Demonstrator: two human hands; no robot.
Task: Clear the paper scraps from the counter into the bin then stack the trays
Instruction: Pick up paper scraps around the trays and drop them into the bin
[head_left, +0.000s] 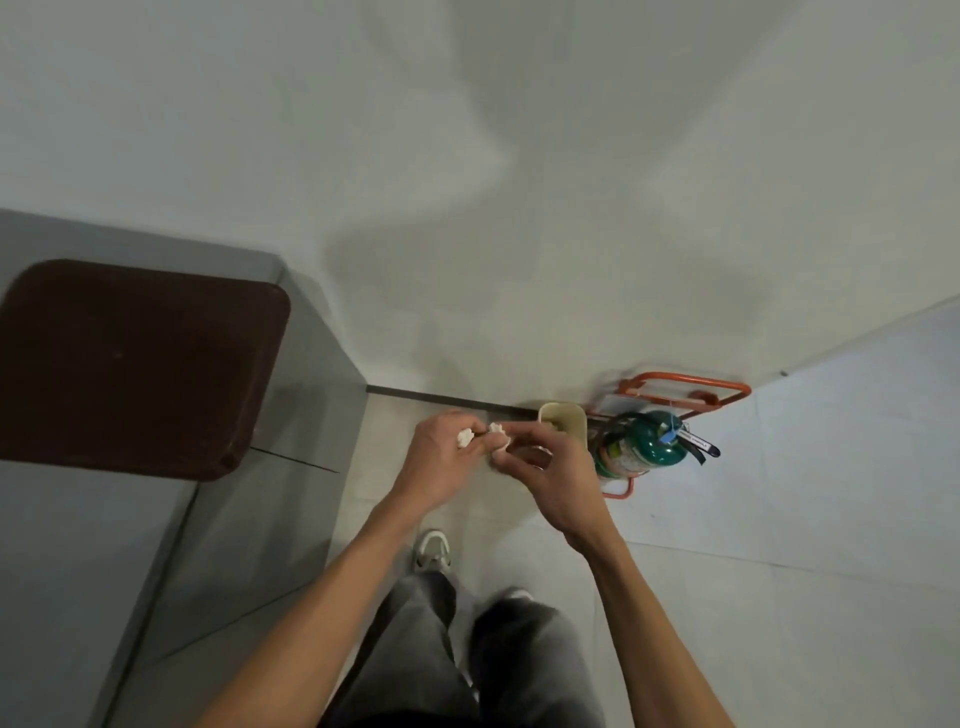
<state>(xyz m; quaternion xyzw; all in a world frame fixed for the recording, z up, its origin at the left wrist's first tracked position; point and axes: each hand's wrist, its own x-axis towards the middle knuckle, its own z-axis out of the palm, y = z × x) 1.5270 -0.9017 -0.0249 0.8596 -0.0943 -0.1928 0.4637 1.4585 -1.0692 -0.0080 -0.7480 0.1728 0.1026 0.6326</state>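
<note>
Above grey trousers (431, 649), left hand (441, 457) and right hand (561, 483) fingers grip paper scraps (464, 437) near the bin (563, 418); extinguisher label (626, 453) illegible.

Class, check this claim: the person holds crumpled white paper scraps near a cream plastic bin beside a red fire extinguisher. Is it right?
Not quite. In the head view the fire extinguisher is green, not red. The person does hold crumpled white paper scraps near the cream plastic bin beside it.

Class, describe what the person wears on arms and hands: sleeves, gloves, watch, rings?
Nothing visible: the left hand and right hand are ungloved, no ring, watch or bracelet shows, and both forearms are bare with no sleeve in view.
</note>
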